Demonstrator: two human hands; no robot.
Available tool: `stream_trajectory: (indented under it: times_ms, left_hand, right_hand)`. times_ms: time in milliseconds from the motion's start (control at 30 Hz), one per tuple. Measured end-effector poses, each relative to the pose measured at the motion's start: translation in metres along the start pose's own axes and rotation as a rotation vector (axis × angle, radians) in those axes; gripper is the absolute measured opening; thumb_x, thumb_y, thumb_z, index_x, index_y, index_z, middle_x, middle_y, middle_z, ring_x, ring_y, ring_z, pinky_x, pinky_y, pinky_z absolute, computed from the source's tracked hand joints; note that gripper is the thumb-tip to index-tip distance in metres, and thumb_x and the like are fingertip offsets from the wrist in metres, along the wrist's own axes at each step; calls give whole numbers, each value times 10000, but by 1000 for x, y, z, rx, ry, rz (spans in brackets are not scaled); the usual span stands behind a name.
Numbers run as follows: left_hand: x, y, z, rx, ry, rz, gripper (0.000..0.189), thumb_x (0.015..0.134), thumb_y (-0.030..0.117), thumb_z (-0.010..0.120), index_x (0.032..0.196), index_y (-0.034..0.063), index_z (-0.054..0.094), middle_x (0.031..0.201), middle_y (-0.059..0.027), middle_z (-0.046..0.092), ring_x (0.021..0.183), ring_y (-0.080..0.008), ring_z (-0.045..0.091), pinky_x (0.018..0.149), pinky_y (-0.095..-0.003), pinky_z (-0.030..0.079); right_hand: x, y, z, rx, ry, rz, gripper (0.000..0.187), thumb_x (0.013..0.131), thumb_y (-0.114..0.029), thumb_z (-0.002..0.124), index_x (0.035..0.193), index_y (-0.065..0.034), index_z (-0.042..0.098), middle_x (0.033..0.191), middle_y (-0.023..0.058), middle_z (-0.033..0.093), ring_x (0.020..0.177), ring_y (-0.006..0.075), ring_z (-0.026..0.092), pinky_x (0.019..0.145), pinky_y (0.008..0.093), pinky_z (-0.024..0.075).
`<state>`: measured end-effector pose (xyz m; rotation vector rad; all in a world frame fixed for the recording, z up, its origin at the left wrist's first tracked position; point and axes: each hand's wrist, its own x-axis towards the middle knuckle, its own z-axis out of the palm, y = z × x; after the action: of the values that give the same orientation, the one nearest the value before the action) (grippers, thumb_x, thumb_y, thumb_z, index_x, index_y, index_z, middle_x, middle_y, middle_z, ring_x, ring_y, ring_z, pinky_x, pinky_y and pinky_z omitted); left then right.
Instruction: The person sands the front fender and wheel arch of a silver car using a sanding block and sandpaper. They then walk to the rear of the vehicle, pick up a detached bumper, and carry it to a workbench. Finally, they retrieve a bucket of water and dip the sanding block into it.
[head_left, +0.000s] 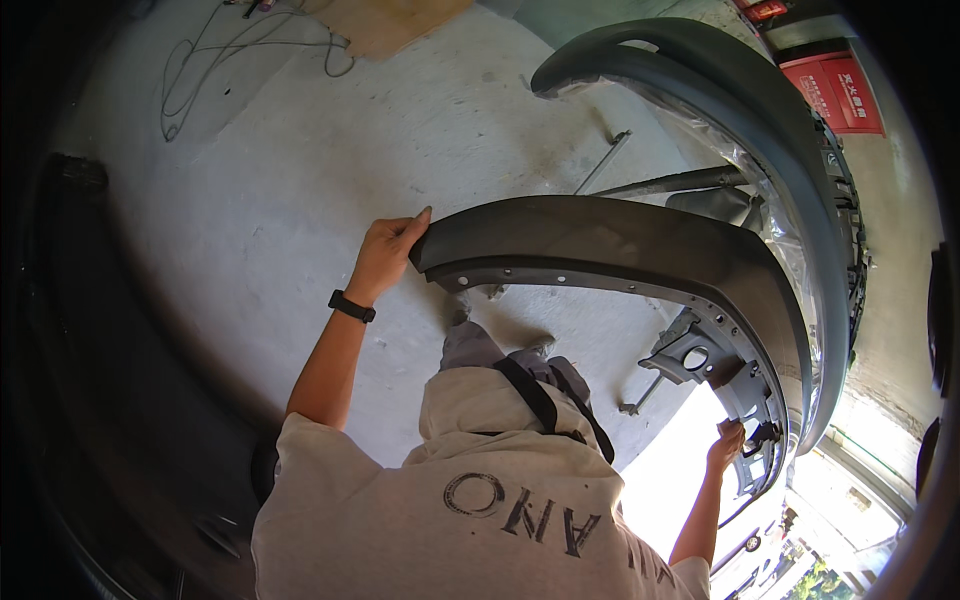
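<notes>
A dark grey plastic car bumper cover (600, 229) spans the space in front of my body, curving down along the right. My left hand (391, 244) grips its left end, with the thumb on top. On the far side of the curve, my right hand (726, 444) is closed on the inner edge near a perforated mounting section (694, 356). Small holes run along the cover's inner flange. Close beyond it stands a second dark bumper cover (750, 97) with clear plastic film (724, 142) along its edge; whether the two touch is hard to tell.
Metal stand legs (604, 163) reach across the concrete floor (300, 172) below the covers. A loose cable (184, 90) and a cardboard sheet (390, 26) lie at the top left. A red box (836, 94) bearing writing is by the wall. A dark car body (127, 420) fills the left.
</notes>
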<state>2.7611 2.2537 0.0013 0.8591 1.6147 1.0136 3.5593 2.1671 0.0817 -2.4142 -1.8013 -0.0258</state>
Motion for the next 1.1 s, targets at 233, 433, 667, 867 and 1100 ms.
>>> stream_trajectory:
  times_ms: [233, 433, 667, 867, 1100]
  left_hand:
    - [4, 44, 25, 606, -24, 272, 482, 975, 434, 727, 860, -34, 724, 661, -102, 628, 594, -161, 544, 591, -331, 449]
    - [6, 59, 37, 361, -91, 224, 549, 944, 499, 741, 930, -50, 748, 757, -147, 699, 666, -207, 629, 647, -332, 493]
    - [16, 67, 13, 239, -417, -39, 531, 954, 438, 759, 1260, 7, 695, 1069, -84, 739, 979, -168, 683, 900, -269, 515]
    - [38, 66, 3, 11, -636, -181, 285, 937, 274, 808, 1099, 67, 696, 952, 37, 692, 876, -61, 614, 833, -226, 479]
    - [43, 58, 2, 13, -654, -213, 209, 945, 238, 799, 1039, 88, 687, 924, 57, 668, 872, -56, 588, 847, -219, 451]
  right_hand:
    - [0, -3, 6, -63, 16, -52, 500, 1108, -358, 254, 970, 3, 572, 1011, 239, 617, 1009, 453, 560, 976, 574, 408]
    - [-1, 9, 15, -66, 58, -96, 505, 1114, -347, 245, 996, 15, 577, 1074, 255, 633, 1056, 459, 574, 1009, 572, 409]
    - [0, 34, 25, -200, 116, -195, 469, 1125, -297, 279, 1143, 43, 600, 1199, 255, 660, 1133, 461, 598, 1036, 567, 438]
    - [0, 27, 18, -143, 6, -90, 491, 1118, -327, 268, 1104, 29, 606, 1129, 256, 651, 1072, 466, 594, 996, 567, 436]
    - [-1, 7, 12, -65, 60, -60, 458, 1111, -322, 285, 939, 4, 558, 983, 223, 626, 960, 457, 572, 947, 567, 418]
